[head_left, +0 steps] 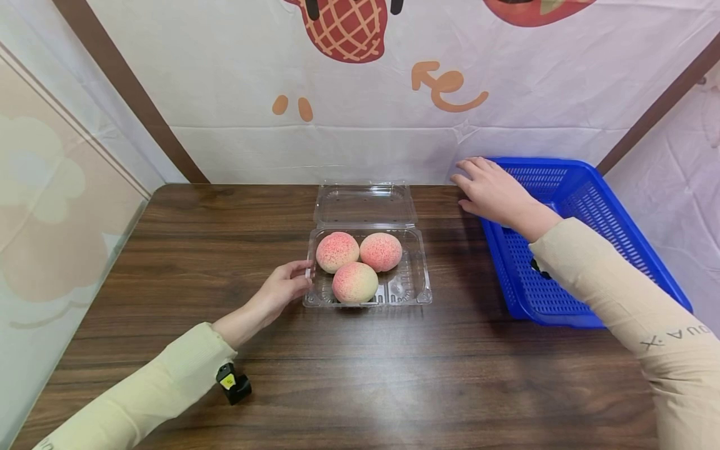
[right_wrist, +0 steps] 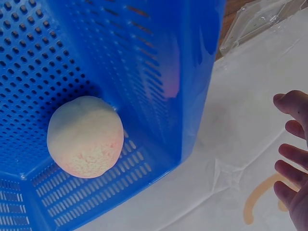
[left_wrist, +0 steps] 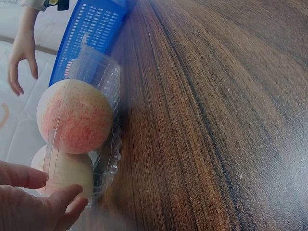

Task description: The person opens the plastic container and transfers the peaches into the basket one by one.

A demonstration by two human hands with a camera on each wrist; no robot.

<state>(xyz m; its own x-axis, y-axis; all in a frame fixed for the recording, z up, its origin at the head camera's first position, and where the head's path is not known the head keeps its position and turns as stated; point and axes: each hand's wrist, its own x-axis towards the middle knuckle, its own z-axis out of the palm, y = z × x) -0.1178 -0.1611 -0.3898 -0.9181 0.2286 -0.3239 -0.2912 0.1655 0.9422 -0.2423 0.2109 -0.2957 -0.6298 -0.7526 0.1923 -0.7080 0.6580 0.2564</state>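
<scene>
Head view: we are seeing the left hand (head_left: 278, 290) pinching the clear plastic box (head_left: 400, 289), three round, speckled peaches (head_left: 355, 283) lying inside. The right hand (head_left: 497, 192) is hovering, fingers loosely spread, by the perforated basket (head_left: 610, 219). Left wrist: the box is showing crinkled walls. Right wrist: a fourth peach (right_wrist: 85, 137) is sitting in the basket.

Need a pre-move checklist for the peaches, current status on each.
1. Lid open: ok, folded back from the container.
2. Right hand free: ok, holds nothing.
3. Container secured: cannot tell; left hand is at its left edge, but hold firmness doesn't show.
4. Space in container: ok, three peaches inside, right front area bare.
5. Peach in basket: ok, the right wrist view shows one.
6. Right hand lined up over that peach: not ok, fingers are off beyond the basket's left side.
</scene>
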